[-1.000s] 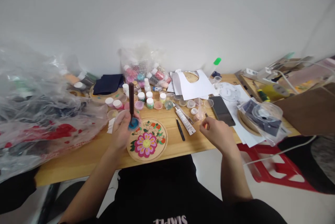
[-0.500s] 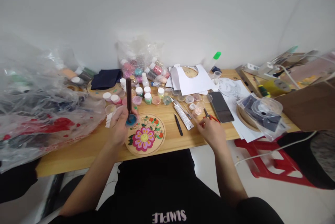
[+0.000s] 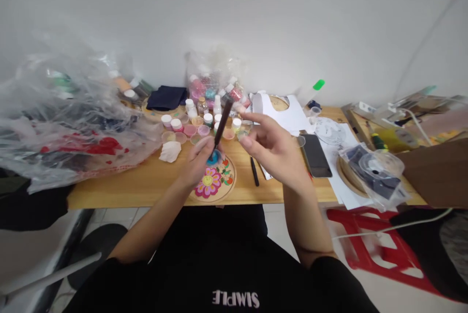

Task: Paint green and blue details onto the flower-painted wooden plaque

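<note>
My left hand [image 3: 197, 164] is closed around a small clear cup of blue [image 3: 213, 159]. In that cup leans a dark brown stick [image 3: 224, 120], tilted with its upper end to the right. Just below the cup lies a round wooden board [image 3: 229, 188] bearing a pink flower with orange and green shapes; my left hand and the cup cover part of it. My right hand [image 3: 272, 147] is raised over the table to the right of the stick, fingers apart and nothing in them. Beneath it a black pen-like tool [image 3: 255, 172] rests on the wood.
Several lidded jars [image 3: 176, 124] and open cups [image 3: 204, 130] stand behind the hands. A crumpled white tissue [image 3: 170, 151] lies left of them, beside a big plastic bag [image 3: 91, 157]. To the right are a phone [image 3: 316, 154], papers [image 3: 351, 191] and a cardboard box [image 3: 435, 171].
My right hand has risen from beside the orange-handled tool and moved left toward the stick. The stick has gone from upright to leaning right. The view has shifted, and my left hand still holds the cup.
</note>
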